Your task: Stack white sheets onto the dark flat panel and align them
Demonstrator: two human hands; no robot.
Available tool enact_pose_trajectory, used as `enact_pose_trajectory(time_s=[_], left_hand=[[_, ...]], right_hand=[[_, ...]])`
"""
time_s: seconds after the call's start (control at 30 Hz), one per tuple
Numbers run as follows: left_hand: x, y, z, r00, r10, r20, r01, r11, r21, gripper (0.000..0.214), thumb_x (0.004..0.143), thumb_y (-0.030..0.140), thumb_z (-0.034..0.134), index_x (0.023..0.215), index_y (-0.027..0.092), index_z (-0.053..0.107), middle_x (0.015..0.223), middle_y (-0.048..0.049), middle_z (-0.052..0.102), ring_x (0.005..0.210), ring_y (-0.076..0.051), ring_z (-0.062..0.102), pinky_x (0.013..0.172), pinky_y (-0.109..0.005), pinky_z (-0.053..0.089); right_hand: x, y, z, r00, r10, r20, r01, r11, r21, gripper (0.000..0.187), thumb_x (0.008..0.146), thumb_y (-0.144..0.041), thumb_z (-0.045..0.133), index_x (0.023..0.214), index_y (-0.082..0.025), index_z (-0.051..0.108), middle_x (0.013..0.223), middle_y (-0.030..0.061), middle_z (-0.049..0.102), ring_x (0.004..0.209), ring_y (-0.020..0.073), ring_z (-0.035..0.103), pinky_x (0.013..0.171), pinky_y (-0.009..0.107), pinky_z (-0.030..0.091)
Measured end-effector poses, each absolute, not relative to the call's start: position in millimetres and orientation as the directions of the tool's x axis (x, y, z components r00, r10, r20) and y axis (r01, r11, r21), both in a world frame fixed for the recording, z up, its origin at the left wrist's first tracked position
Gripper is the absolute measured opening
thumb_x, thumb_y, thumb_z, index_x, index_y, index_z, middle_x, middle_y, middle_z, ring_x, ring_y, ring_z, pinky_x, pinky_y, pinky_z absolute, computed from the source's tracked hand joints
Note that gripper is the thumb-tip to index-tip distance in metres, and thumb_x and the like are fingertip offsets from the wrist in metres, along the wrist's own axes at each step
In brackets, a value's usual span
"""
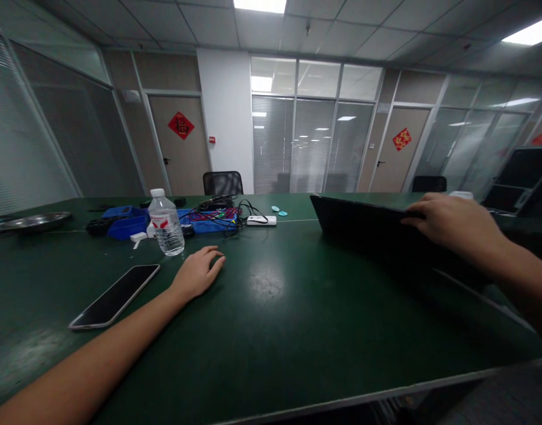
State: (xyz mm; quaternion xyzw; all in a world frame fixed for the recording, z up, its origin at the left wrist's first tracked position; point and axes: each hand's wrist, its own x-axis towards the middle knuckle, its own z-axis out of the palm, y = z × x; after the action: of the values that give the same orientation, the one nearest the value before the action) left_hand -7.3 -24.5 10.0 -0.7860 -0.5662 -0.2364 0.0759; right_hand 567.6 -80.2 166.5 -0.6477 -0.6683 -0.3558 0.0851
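My left hand (pixel 197 273) rests on the green table (pixel 271 330), its fingers loosely stretched and nothing in it. Just beyond it a clear water bottle (pixel 165 224) with a white cap stands upright. A smartphone (pixel 115 297) with a dark screen lies to the left of my forearm. On the right, my right hand (pixel 452 221) grips the top edge of a black laptop (pixel 368 233), thumb on the near side. The laptop's screen part is tilted; its base is mostly in dark shadow, and a pale edge shows below.
Blue trays (pixel 211 221) with tangled wires sit beyond the bottle, beside a white power strip (pixel 262 220). A metal pan (pixel 34 221) is at far left. Small turquoise discs (pixel 282 213) lie mid-table. A mesh chair (pixel 223 183) stands across the table. The table's front edge runs below.
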Motion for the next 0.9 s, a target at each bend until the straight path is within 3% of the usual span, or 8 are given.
enact_pose_trajectory(time_s=[0.2, 0.6, 0.9], left_hand=[[-10, -18, 9, 0.158, 0.892, 0.423, 0.957, -0.244, 0.158, 0.056, 0.099, 0.055, 0.035, 0.110, 0.018, 0.075, 0.135, -0.0140, 0.065, 0.122, -0.032, 0.064, 0.107, -0.046, 0.049], [-7, -21, 11, 0.191, 0.878, 0.439, 0.954, -0.271, 0.126, 0.053, 0.098, 0.054, 0.037, 0.109, 0.020, 0.076, 0.133, -0.0123, 0.067, 0.120, -0.031, 0.065, 0.104, -0.044, 0.050], [-10, -14, 7, 0.173, 0.903, 0.392, 0.953, -0.254, 0.165, 0.056, 0.098, 0.057, 0.035, 0.113, 0.019, 0.073, 0.135, -0.0129, 0.066, 0.122, -0.031, 0.063, 0.106, -0.044, 0.048]], right_hand=[[613, -53, 161, 0.007, 0.856, 0.517, 0.918, -0.210, 0.336, 0.033, 0.091, -0.040, 0.066, 0.117, -0.022, 0.076, 0.104, 0.0115, 0.075, 0.087, 0.0271, 0.062, 0.065, 0.035, 0.036], [626, -37, 152, 0.057, 0.888, 0.456, 0.886, -0.256, 0.387, 0.041, 0.099, -0.044, 0.049, 0.131, -0.024, 0.065, 0.110, 0.0145, 0.074, 0.090, 0.0307, 0.067, 0.066, 0.036, 0.040], [555, -68, 188, -0.121, 0.872, 0.474, 0.890, -0.117, 0.441, 0.039, 0.095, -0.046, 0.053, 0.123, -0.025, 0.070, 0.101, 0.0105, 0.074, 0.082, 0.0291, 0.068, 0.064, 0.035, 0.044]])
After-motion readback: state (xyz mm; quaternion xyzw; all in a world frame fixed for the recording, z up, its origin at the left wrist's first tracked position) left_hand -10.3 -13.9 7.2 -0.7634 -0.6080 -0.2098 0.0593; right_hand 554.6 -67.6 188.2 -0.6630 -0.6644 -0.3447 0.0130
